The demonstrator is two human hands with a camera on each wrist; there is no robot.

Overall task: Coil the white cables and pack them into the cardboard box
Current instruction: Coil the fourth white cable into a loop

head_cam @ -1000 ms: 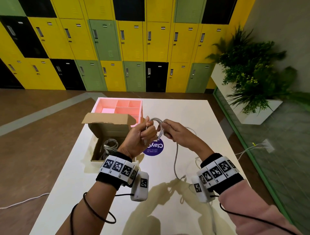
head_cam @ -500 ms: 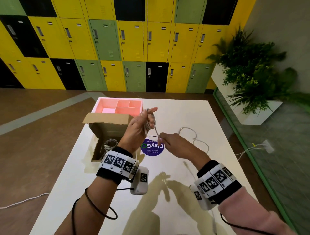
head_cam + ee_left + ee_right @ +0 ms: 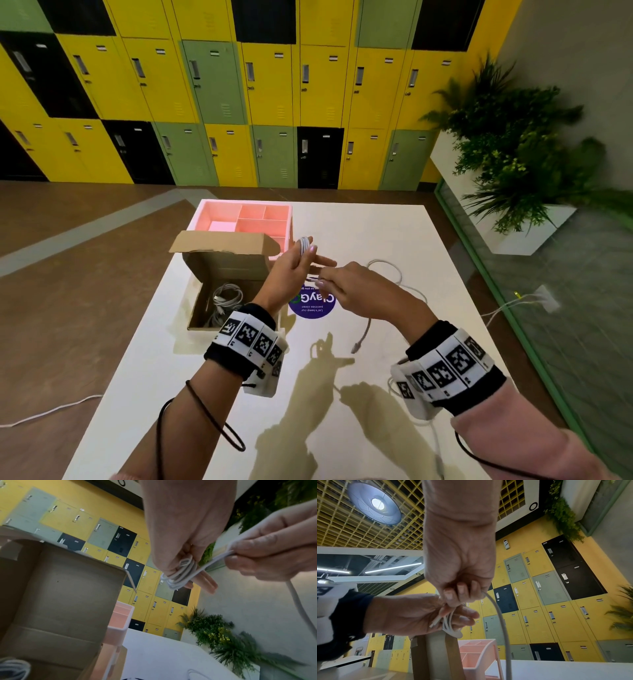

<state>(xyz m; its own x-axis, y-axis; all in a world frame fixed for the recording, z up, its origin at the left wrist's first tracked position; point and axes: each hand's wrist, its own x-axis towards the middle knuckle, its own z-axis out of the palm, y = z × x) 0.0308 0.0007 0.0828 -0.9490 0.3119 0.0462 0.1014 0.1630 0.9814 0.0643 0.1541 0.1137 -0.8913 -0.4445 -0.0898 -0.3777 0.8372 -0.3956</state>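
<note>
My left hand (image 3: 308, 257) is raised over the white table (image 3: 359, 233), fingers stretched out. A small coil of white cable (image 3: 306, 245) is looped round them, and the thumb presses on it. The coil (image 3: 180, 577) shows clearly in the left wrist view. Just below and to the right, my right hand (image 3: 325, 282) pinches the strand leaving the coil (image 3: 448, 623). A free end with its plug (image 3: 358, 344) hangs under the right hand. The open cardboard box (image 3: 222, 260) stands left of my hands, with coiled white cables (image 3: 226, 298) inside.
A pink divided tray (image 3: 246, 219) sits behind the box. A loose loop of white cable (image 3: 387, 270) lies on the table beyond my right hand. A purple round sticker (image 3: 311, 303) is under my hands. Planters (image 3: 513, 164) stand to the right, and lockers line the back wall.
My right hand drew the strand down away from the coil, then came back under the left hand. The left fingers have straightened. The plug end now hangs in sight.
</note>
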